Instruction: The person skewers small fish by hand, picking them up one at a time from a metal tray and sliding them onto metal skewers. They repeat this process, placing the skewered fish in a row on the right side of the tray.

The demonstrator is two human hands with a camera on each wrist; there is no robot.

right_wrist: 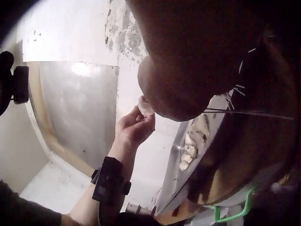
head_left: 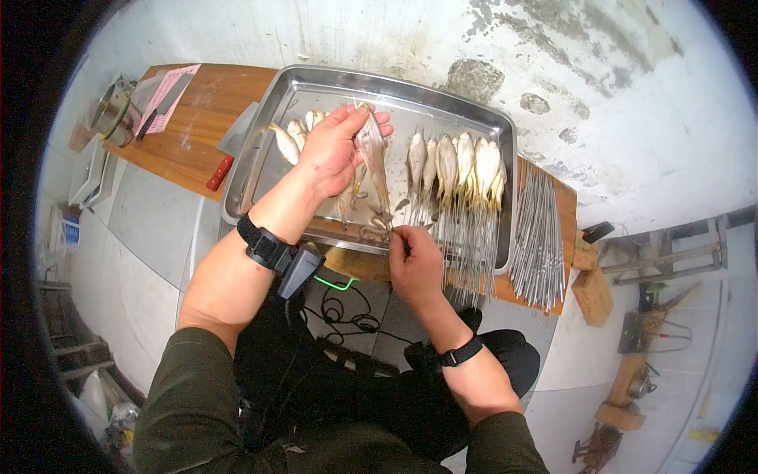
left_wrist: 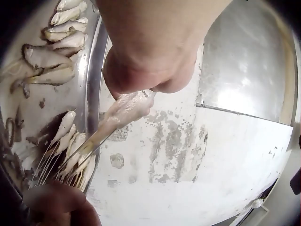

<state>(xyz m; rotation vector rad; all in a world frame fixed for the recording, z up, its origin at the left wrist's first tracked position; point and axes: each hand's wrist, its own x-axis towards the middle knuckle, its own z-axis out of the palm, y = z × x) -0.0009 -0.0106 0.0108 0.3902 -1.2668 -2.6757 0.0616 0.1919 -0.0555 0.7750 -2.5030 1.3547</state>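
Over the metal tray (head_left: 379, 84), my left hand (head_left: 335, 152) grips a small fish (head_left: 374, 162) near one end, with its narrow tail pointing toward me. At the tail, my right hand (head_left: 417, 267) pinches a thin metal skewer (right_wrist: 256, 113) between thumb and fingers. The skewer lines up with the fish in the left wrist view, and the end at the head is hidden by the left hand. A row of skewered fish (head_left: 466, 162) lies on the tray's right side. Several loose fish (head_left: 285, 144) lie at its left, partly behind the left arm.
Bare skewers (head_left: 538, 237) are heaped on the wooden table (head_left: 207, 110) right of the tray. At the left are a red-handled knife (head_left: 219, 172), a cleaver (head_left: 170, 95) on pink paper and a metal pot (head_left: 110, 110). A stained wall (head_left: 379, 35) stands behind.
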